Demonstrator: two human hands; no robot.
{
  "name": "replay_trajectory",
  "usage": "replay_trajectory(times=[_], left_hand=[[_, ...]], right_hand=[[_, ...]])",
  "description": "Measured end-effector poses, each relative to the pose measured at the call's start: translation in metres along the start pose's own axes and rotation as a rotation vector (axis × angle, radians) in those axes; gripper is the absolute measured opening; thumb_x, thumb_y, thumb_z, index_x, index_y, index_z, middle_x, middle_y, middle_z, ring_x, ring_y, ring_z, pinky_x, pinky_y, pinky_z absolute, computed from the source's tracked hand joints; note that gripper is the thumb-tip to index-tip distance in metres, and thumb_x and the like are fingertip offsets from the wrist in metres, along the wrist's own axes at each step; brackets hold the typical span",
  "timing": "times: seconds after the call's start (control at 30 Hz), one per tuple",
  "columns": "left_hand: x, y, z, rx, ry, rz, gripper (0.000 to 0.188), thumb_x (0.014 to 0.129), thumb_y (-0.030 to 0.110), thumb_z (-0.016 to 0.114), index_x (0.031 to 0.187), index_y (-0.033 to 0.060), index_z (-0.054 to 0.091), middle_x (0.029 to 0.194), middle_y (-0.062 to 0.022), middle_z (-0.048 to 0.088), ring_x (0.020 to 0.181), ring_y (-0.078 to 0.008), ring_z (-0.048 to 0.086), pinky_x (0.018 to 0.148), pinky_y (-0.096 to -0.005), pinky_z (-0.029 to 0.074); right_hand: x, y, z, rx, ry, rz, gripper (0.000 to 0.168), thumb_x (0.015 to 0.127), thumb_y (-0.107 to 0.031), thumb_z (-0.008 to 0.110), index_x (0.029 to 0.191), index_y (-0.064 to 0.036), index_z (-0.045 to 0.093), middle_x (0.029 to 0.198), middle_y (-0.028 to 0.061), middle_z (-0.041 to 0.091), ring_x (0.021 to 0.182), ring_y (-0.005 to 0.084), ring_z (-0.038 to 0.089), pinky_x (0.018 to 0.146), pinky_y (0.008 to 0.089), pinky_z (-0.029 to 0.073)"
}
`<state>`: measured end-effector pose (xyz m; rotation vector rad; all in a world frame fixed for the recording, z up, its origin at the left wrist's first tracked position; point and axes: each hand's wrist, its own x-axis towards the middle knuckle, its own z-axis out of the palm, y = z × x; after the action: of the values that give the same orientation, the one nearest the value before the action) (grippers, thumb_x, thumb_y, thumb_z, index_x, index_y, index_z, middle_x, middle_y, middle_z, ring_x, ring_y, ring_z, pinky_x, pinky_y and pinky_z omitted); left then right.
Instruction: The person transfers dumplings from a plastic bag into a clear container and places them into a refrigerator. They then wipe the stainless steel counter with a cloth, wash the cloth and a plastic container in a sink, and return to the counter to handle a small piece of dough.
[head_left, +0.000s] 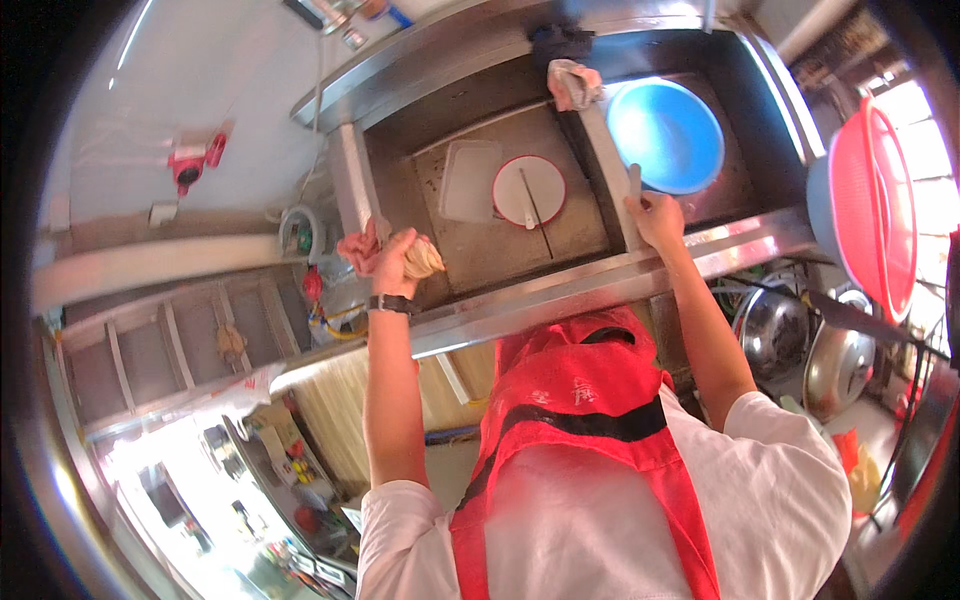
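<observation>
My left hand (391, 264), with a watch on its wrist, grips a crumpled yellowish cloth (424, 259) over the left edge of a steel double sink. Touching or just beside that hand, a pink cloth (360, 247) drapes over the rim. My right hand (661, 219) is at the divider (609, 150) between the basins, its fingers around a narrow grey utensil (635, 178); its lower part is hidden. Just beyond stands a blue plastic basin (664, 135) in the right sink. In the left sink lie a red-rimmed white dish (514, 191), a thin dark stick and white spoon across it, and a translucent tray (466, 180).
Another cloth (574, 84) hangs over the divider's far end. On the right, a red plastic colander (885, 210) rests at the sink's edge, with metal pots (776, 334) on a rack below. The sink's front rim (540, 289) runs before my red apron (577, 375).
</observation>
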<state>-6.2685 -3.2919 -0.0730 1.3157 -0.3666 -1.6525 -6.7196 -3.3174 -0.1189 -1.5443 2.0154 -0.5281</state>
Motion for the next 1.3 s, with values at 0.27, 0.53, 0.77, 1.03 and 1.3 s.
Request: replay_trajectory(times=[0.27,0.53,0.77,1.03,1.3], left_hand=[[-0.151,0.16,0.054,-0.074,-0.104,0.779,0.055,0.088,0.02,0.055,0.136,0.0014,0.035,0.135,-0.0208,0.041,0.127,-0.0331,0.038,0.106,-0.0482,0.032],[-0.164,0.03,-0.121,1.46,1.007,0.742,0.021,0.086,0.023,0.06,0.096,0.0038,0.061,0.093,-0.0129,0.064,0.087,-0.0261,0.062,0.078,-0.0414,0.048],[-0.375,-0.353,-0.286,1.23,1.584,0.145,0.016,0.082,0.014,0.057,0.092,0.0022,0.061,0.088,-0.0173,0.065,0.081,-0.0327,0.063,0.073,-0.0397,0.049],[-0.416,-0.534,-0.202,0.07,1.525,-0.663,0.026,0.073,0.02,0.063,0.095,0.0052,0.064,0.097,-0.0187,0.066,0.093,-0.034,0.063,0.083,-0.0407,0.049],[-0.454,-0.477,-0.39,0.123,1.507,-0.59,0.03,0.073,0.02,0.063,0.097,0.0021,0.063,0.1,-0.0211,0.064,0.097,-0.0347,0.06,0.085,-0.0425,0.048]], right_hand=[[0.034,-0.111,-0.121,0.857,0.211,-0.455,0.022,0.096,-0.019,0.051,0.096,0.0,0.063,0.074,0.0058,0.062,0.054,0.0093,0.052,0.044,0.0235,0.039],[0.007,-0.18,0.037,-0.061,-0.281,-0.746,0.02,0.085,-0.018,0.056,0.096,-0.003,0.062,0.08,0.0191,0.063,0.073,0.0368,0.06,0.065,0.0417,0.048],[-0.173,-0.232,0.15,0.193,-0.889,-0.873,0.019,0.092,-0.02,0.052,0.092,-0.003,0.059,0.073,0.0201,0.061,0.071,0.0381,0.061,0.06,0.0439,0.046],[-0.344,-0.463,0.199,0.488,-0.882,-1.253,0.014,0.093,-0.014,0.051,0.096,-0.002,0.057,0.074,0.013,0.061,0.061,0.0209,0.059,0.057,0.0317,0.045],[-0.334,-0.368,0.53,-0.645,-1.014,-1.112,0.023,0.082,-0.019,0.053,0.094,-0.001,0.059,0.097,0.024,0.06,0.093,0.0425,0.056,0.076,0.0494,0.045]])
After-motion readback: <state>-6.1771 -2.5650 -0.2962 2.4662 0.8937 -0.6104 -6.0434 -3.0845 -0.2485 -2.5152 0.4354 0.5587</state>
